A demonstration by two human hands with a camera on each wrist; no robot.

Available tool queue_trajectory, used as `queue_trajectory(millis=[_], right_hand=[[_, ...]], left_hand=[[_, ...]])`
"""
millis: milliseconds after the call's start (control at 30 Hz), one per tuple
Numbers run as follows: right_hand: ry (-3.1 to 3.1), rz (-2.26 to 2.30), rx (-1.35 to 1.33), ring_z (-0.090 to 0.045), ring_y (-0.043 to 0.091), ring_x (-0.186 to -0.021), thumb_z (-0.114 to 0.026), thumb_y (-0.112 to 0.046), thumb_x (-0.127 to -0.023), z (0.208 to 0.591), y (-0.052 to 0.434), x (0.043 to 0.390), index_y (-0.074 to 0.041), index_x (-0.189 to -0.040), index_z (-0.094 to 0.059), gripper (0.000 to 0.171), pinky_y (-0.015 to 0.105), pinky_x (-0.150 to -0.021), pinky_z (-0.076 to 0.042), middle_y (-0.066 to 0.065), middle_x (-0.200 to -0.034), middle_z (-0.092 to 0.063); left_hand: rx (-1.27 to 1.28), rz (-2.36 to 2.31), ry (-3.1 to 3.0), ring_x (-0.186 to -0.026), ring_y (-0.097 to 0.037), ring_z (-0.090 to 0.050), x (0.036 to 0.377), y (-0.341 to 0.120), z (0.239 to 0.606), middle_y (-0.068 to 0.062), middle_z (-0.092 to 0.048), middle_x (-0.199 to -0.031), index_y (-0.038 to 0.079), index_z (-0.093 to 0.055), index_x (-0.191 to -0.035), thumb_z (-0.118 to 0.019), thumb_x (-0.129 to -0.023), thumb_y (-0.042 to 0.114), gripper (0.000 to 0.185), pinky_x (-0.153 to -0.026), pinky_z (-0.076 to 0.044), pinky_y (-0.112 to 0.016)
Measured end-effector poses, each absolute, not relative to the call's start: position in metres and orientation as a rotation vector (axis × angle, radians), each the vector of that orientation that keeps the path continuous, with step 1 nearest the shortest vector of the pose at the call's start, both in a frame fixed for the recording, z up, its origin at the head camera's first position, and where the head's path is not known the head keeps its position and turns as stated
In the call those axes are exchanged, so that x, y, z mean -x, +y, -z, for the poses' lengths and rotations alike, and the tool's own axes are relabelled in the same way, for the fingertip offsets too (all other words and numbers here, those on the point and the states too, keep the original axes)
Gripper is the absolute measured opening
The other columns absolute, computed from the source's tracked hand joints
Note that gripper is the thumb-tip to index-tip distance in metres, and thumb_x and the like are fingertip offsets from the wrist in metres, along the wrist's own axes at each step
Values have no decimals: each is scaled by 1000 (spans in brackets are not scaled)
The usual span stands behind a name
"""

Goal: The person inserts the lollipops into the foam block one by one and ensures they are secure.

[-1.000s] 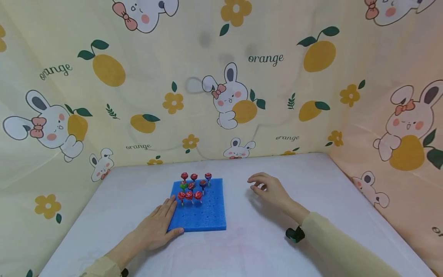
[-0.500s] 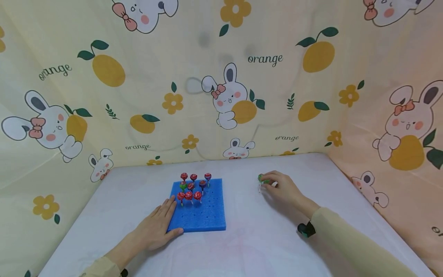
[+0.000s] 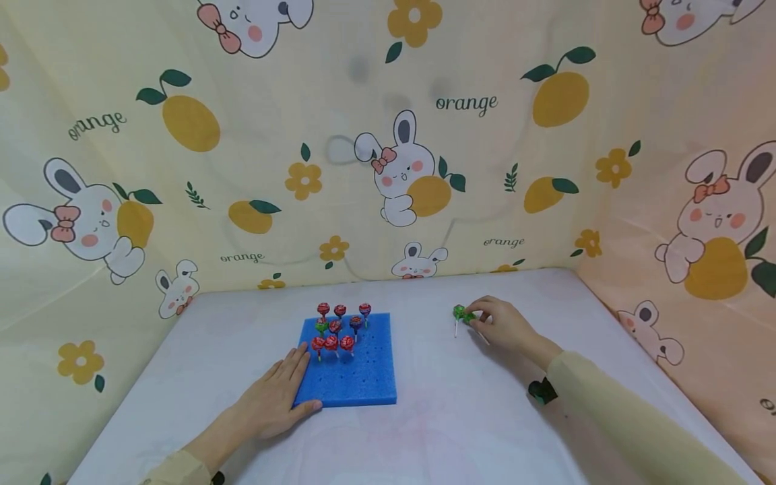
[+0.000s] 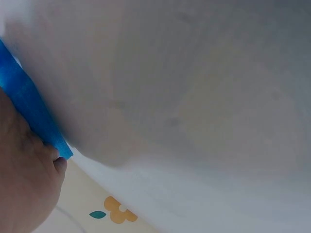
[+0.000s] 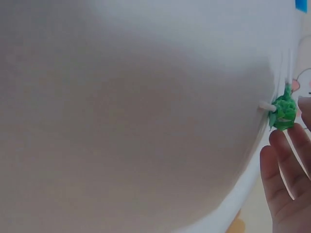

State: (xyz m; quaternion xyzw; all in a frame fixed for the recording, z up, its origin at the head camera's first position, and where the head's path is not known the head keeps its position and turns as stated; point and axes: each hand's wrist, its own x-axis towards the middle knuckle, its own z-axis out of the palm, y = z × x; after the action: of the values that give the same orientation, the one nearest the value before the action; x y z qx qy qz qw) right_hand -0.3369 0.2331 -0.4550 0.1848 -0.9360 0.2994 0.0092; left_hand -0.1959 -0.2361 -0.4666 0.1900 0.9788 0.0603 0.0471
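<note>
My left hand (image 3: 269, 397) lies flat with straight fingers along the left edge of a blue foam board (image 3: 364, 384), thumb at its front corner. Several wrapped lollipops stand upright in the board's holes, among them a red lollipop (image 3: 347, 343), a green lollipop (image 3: 320, 327) and a dark one (image 3: 355, 322). To the right of the board, my right hand (image 3: 503, 327) pinches a green lollipop (image 3: 469, 317) by its candy head, its white stick slanting under the fingers. A second green lollipop (image 3: 458, 312) is right beside it. In the right wrist view, fingertips surround green wrapping (image 5: 285, 110).
A white-covered table (image 3: 424, 438) carries everything. Behind and at the sides hangs a cream cloth (image 3: 339, 101) printed with rabbits and oranges. A dark band (image 3: 542, 391) is worn at the right wrist.
My right hand has moved to the right, uncovering the two green lollipops, and its fingertips have closed on one. The left hand and the board have stayed put.
</note>
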Motion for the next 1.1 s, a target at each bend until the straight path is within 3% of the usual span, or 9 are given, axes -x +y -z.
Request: queue_trajectory(millis=[233,467,733,967,1100], right_hand=[[-3021,-943,-554,-60,16,-79,-69,-9,-99,456,233,343,-6,-129,-70,30,30,-61,-55,14,-126,-62],[-3003,-863,-598,-59,19,-92,-71,-6,-98,461,235,349,-6,-128,-71,30,29,-72,-53,13,-126,-64],[-3019,-840,-602,-60,19,-93,-71,-5,-97,462,236,352,-5,-128,-71,31,33,-77,-54,12,-122,-66],[-3029,-858,-580,-60,18,-85,-71,-5,-98,464,234,355,-5,-128,-71,30,30,-71,-53,9,-111,-71],[-3011,-882,-556,-60,19,-87,-72,-6,-98,465,233,355,-6,-128,-72,30,31,-72,-54,9,-113,-70]], left_hand=[[-575,-188,2986,-158,-44,-16,196,-235,466,-23,-13,-172,-4,-21,-163,-44,-100,72,102,-125,-22,-59],[-568,-188,2983,-158,-43,-16,197,-235,468,-22,-13,-172,-4,-21,-163,-44,-99,72,102,-125,-22,-59],[-565,-190,2978,-158,-44,-15,197,-234,467,-22,-13,-172,-4,-21,-163,-45,-99,72,102,-125,-22,-59],[-566,-191,2982,-158,-44,-15,196,-235,467,-23,-13,-172,-4,-21,-163,-45,-99,71,102,-125,-22,-60],[-558,-189,2980,-158,-44,-15,196,-235,466,-23,-13,-172,-5,-20,-163,-45,-99,72,102,-125,-22,-60]])
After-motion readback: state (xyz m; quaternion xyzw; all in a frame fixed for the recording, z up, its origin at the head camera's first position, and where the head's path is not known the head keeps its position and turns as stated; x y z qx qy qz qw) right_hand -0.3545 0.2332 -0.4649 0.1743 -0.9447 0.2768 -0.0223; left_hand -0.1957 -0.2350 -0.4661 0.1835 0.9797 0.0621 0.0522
